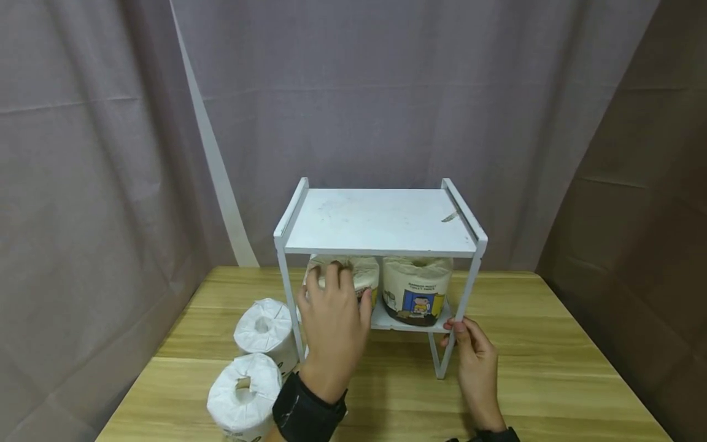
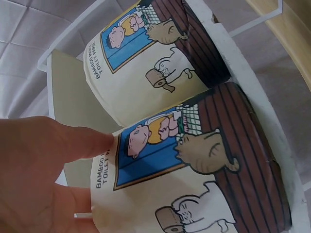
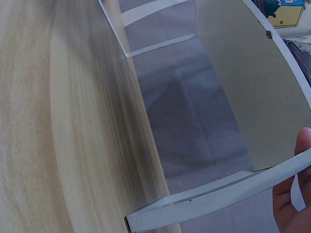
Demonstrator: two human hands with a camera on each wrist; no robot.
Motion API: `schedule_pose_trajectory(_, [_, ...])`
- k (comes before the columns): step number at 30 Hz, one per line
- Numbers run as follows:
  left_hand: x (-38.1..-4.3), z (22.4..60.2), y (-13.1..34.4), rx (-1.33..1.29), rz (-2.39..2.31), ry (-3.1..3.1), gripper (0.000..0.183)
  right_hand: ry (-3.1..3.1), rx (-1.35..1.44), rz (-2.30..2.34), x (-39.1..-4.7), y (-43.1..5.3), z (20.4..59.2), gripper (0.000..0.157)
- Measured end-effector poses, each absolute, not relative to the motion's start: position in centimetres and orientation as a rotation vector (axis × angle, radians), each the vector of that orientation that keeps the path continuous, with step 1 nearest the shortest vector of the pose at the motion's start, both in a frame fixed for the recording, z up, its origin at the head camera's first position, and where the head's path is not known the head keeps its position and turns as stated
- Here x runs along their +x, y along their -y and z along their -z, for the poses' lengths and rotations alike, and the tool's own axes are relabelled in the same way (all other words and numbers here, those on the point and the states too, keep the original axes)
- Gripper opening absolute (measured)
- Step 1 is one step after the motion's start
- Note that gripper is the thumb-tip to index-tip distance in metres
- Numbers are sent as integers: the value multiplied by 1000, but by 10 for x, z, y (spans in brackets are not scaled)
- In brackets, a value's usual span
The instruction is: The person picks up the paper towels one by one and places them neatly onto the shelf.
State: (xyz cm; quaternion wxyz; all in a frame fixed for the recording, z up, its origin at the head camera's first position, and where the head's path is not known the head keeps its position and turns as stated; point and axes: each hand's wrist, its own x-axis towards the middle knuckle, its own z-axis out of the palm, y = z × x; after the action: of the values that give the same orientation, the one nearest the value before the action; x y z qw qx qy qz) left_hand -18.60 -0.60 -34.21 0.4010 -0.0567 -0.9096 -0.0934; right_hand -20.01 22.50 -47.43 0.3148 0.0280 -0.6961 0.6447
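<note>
A wrapped toilet roll (image 1: 361, 270) stands on the lower shelf of a white two-tier rack (image 1: 381, 221). My left hand (image 1: 334, 319) holds this roll by its upper part, fingers over the top. In the left wrist view the thumb rests near the printed lettering of the same roll (image 2: 214, 160). Beside it, to the right, stands a second toilet roll (image 1: 418, 294) with a cartoon print. The rack's right front leg (image 1: 469, 282) is pinched low down, near the lower shelf, between the thumb and fingers of my right hand (image 1: 477, 368).
Two more toilet rolls in white wrapping stand on the wooden table (image 1: 552, 368) left of the rack: a farther one (image 1: 267, 331) and a nearer one (image 1: 245, 393). Behind the table hangs a grey curtain (image 1: 381, 92).
</note>
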Motion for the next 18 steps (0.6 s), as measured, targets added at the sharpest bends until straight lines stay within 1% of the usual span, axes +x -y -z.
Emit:
schedule_pose_trajectory(11, [-190,339,-1,-66,112,2260,48,1824,85,-1709,-200,-224,475,26])
schedule_pose_trajectory(18, [-193,339,-3,-51,95,2252,45,1813,97,-1714,-201,-225,474,28])
